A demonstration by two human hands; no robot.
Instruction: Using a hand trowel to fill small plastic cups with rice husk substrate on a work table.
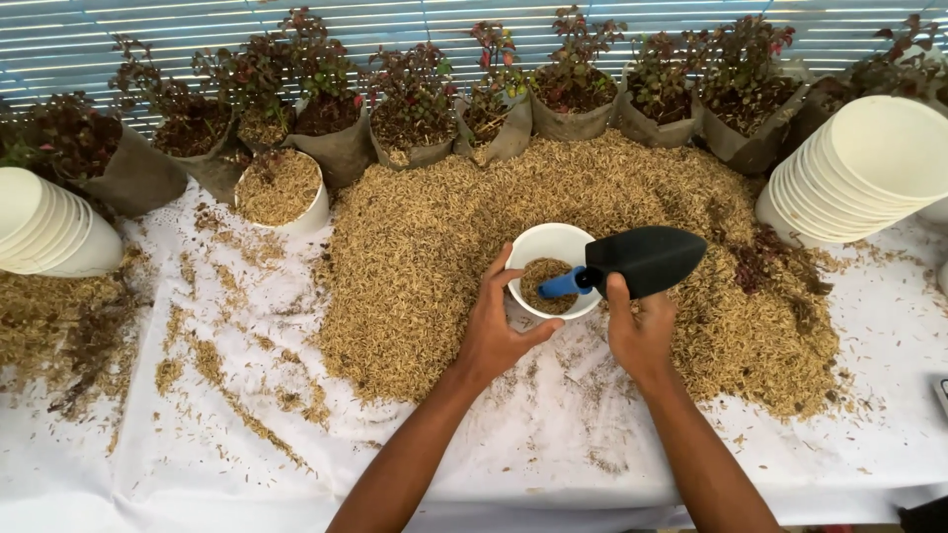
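My left hand [497, 326] grips the near left side of a small white pot [549, 240] that stands on a heap of rice husks [415, 257]; the pot is partly filled with husks. My right hand [640, 331] is just right of the pot and holds a black trowel [647, 259] with a blue neck. The scoop faces up and points right, level with the pot's rim. The blue neck hangs over the pot's opening.
A husk-filled white pot [281, 188] sits at the back left. Stacks of white pots lie on their sides at far left [44, 232] and far right [859, 168]. Seedlings in grey grow bags [341, 148] line the back. White sheeting [513, 464] covers the table.
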